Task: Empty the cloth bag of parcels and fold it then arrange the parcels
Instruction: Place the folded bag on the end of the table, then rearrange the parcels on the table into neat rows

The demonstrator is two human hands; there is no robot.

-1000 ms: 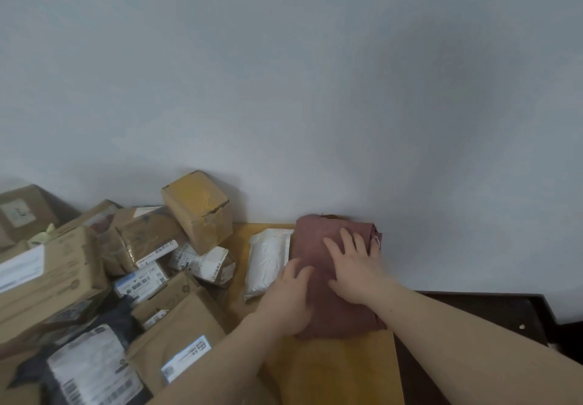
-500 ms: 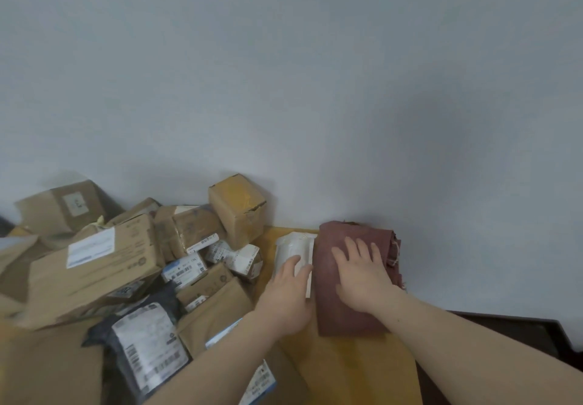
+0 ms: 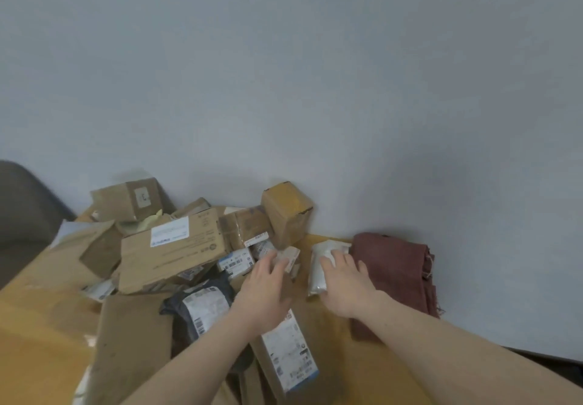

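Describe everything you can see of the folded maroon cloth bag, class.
The cloth bag is dull maroon woven fabric, folded into a thick flat rectangle with stacked layers and frayed threads showing along its right edge. It lies on the wooden table against the wall, right of a white parcel. The right hand lies at its left edge.

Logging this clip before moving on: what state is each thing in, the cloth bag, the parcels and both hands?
Dark red cloth bag: folded, lying flat on the wooden table by the wall.
White plastic parcel: lying beside the bag, under the right hand.
Small white-labelled box: touched by the left hand.
Brown cardboard boxes: piled loosely, unsorted.
Black mailer bag: lying in the pile.
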